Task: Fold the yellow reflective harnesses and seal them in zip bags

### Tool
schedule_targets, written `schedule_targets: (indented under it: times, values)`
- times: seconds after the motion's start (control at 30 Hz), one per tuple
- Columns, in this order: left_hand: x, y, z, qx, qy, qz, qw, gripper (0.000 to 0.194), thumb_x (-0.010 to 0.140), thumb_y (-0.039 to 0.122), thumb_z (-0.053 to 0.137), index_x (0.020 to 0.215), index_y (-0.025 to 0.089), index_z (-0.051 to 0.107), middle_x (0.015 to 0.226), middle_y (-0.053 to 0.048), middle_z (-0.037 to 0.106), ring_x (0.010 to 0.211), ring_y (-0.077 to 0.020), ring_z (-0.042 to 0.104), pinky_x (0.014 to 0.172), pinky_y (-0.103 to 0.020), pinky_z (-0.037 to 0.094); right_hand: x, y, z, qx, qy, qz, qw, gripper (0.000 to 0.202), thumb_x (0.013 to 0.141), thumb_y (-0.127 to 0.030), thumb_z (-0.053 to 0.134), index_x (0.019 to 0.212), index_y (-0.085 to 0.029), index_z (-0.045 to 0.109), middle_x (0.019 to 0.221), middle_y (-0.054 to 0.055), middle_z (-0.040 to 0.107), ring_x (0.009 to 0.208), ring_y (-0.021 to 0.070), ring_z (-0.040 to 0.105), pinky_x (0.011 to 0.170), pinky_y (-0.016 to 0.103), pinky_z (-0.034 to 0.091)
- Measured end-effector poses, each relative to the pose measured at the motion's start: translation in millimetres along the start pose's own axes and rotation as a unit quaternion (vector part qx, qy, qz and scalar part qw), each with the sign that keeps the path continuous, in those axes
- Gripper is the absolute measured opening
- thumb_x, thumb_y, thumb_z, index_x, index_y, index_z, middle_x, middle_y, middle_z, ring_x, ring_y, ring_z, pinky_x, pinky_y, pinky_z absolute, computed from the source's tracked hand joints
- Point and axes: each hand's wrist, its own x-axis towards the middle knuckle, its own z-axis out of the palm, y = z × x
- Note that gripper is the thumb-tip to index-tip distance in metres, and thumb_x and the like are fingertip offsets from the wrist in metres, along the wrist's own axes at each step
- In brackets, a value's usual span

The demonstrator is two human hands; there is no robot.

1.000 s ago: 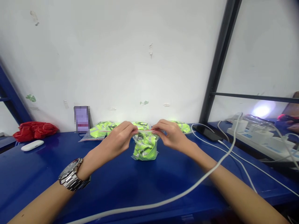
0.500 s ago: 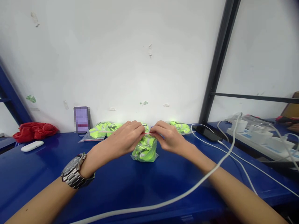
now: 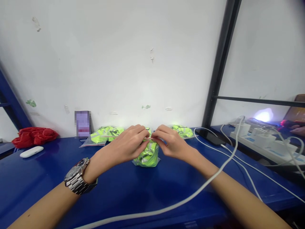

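A clear zip bag [image 3: 147, 159] stuffed with folded neon-yellow fabric with grey reflective bands stands upright on the blue table, its lower edge touching the top. My left hand [image 3: 132, 140] pinches the red-edged mouth of the bag from the left. Close beside it, my right hand [image 3: 170, 141] pinches the same edge from the right, fingertips nearly meeting the left ones. Behind my hands lie two more filled zones of the same kind: a bag [image 3: 102, 135] at the left and a bag [image 3: 183, 131] at the right, both against the wall.
On the left are a red plastic bag [image 3: 35, 136], a white case [image 3: 31, 151] and a propped phone [image 3: 83, 124]. A black phone [image 3: 211, 136] lies at right, near a power strip with chargers [image 3: 264, 140]. A white cable [image 3: 190, 197] crosses in front of my right forearm.
My hands have come slightly closer together along the bag's mouth, still pinching it. A bright light now shows at the far right behind the frame.
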Motion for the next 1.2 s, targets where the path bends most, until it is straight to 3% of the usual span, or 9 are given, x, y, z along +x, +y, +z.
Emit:
schedule_targets:
  times: [0.3, 1.0, 1.2]
  values:
    - [0.3, 1.5, 1.6, -0.012, 0.013, 0.015, 1.0, 0.022, 0.095, 0.013, 0.035, 0.077, 0.016, 0.048, 0.074, -0.003, 0.049, 0.064, -0.014, 0.045, 0.057, -0.028, 0.038, 0.2, -0.4, 0.0, 0.014, 0.002, -0.008, 1.0, 0.015, 0.093, -0.015, 0.044, 0.092, -0.015, 0.059, 0.079, 0.006, 0.054, 0.073, 0.0166, 0.05, 0.063, 0.029, 0.043]
    - [-1.3, 0.3, 2.5, -0.013, -0.023, 0.006, 1.0, 0.02, 0.096, 0.015, 0.035, 0.091, 0.013, 0.054, 0.081, -0.006, 0.052, 0.072, -0.0157, 0.048, 0.063, -0.029, 0.041, 2.8, -1.4, 0.8, 0.03, -0.002, -0.004, 1.0, 0.017, 0.091, -0.012, 0.046, 0.096, -0.015, 0.062, 0.081, 0.006, 0.057, 0.075, 0.0166, 0.052, 0.064, 0.029, 0.045]
    - [-2.6, -1.8, 7.8, 0.02, 0.003, 0.028, 0.999, 0.019, 0.091, 0.008, 0.036, 0.084, 0.013, 0.052, 0.074, -0.005, 0.051, 0.066, -0.0152, 0.045, 0.059, -0.028, 0.038, 4.6, -5.7, 1.2, 0.025, 0.004, -0.009, 1.0, 0.015, 0.091, -0.011, 0.046, 0.093, -0.014, 0.061, 0.078, 0.006, 0.056, 0.072, 0.0161, 0.051, 0.063, 0.028, 0.043]
